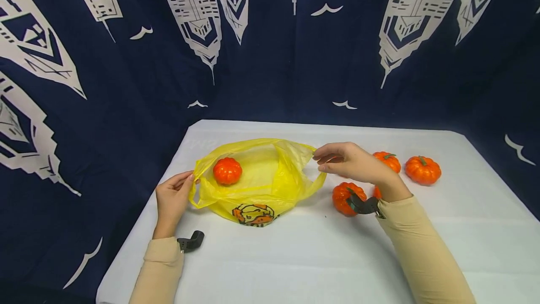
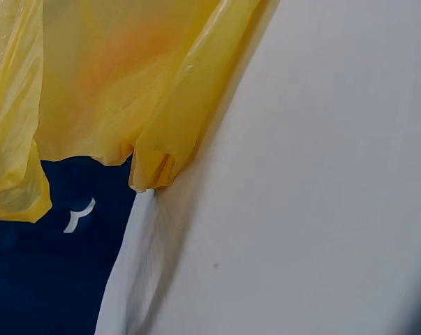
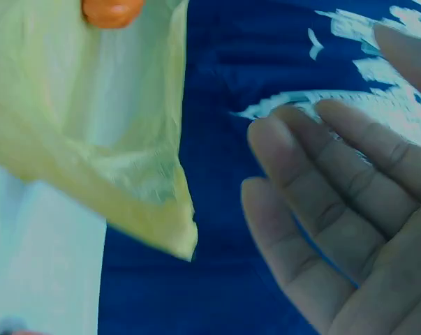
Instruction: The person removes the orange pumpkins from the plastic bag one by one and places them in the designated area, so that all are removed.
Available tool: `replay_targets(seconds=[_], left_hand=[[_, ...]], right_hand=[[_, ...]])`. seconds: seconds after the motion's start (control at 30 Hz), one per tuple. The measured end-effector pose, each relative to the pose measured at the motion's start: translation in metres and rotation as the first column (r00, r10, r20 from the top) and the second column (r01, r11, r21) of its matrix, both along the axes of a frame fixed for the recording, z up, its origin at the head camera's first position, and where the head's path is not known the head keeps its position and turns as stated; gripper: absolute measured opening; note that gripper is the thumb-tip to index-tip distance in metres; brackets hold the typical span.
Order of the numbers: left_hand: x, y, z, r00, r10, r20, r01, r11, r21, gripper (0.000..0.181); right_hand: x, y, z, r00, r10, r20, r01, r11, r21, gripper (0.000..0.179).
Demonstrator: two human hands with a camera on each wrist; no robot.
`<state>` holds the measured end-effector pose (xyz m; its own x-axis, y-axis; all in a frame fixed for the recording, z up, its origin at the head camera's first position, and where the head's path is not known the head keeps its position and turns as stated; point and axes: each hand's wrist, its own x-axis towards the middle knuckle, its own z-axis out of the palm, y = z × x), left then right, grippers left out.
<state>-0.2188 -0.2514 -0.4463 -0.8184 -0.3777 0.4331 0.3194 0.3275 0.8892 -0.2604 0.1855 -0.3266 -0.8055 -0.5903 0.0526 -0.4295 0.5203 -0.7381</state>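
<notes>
A yellow plastic bag [image 1: 253,196] lies with its mouth spread, a printed figure on its near side. Inside it is a small orange pumpkin [image 1: 228,171], showing only as an orange blur through the plastic in the left wrist view. My left hand [image 1: 172,201] pinches the bag's left handle; that hand is out of sight in the left wrist view. Beside the right handle is my right hand [image 1: 352,163], its fingers [image 3: 336,181] loosely extended. In the right wrist view a gap separates them from the bag's edge [image 3: 182,223].
Several more orange pumpkins stand on the white table [image 1: 295,262] right of the bag: one [image 1: 423,170] farthest right, another [image 1: 347,198] below my right hand, others partly behind the hand and wrist. A dark blue cloth [image 1: 295,69] printed with white buildings hangs behind.
</notes>
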Motion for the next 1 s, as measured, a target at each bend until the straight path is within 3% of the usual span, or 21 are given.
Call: replay_targets(seconds=[0.3,0.5,0.63,1.0], left_hand=[[-0.001,-0.001,0.0,1.0,-0.011,0.004,0.011,1.0,0.011,0.018],[-0.002,-0.001,0.0,1.0,-0.007,0.005,0.007,1.0,0.002,0.018],[-0.003,-0.003,-0.001,1.0,-0.013,-0.022,0.013,1.0,0.0,0.017],[-0.002,-0.003,-0.001,1.0,-0.006,-0.021,0.005,1.0,-0.016,0.016]], right_hand=[[-0.03,-0.047,0.002,0.978,0.171,0.12,-0.174,0.985,0.013,0.04],[-0.051,-0.079,-0.006,0.959,0.254,0.127,-0.261,0.964,0.047,0.042],[-0.062,-0.101,-0.017,0.956,0.252,0.152,-0.262,0.964,0.048,0.042],[-0.077,-0.14,-0.045,0.959,0.191,0.212,-0.198,0.98,0.013,0.044]])
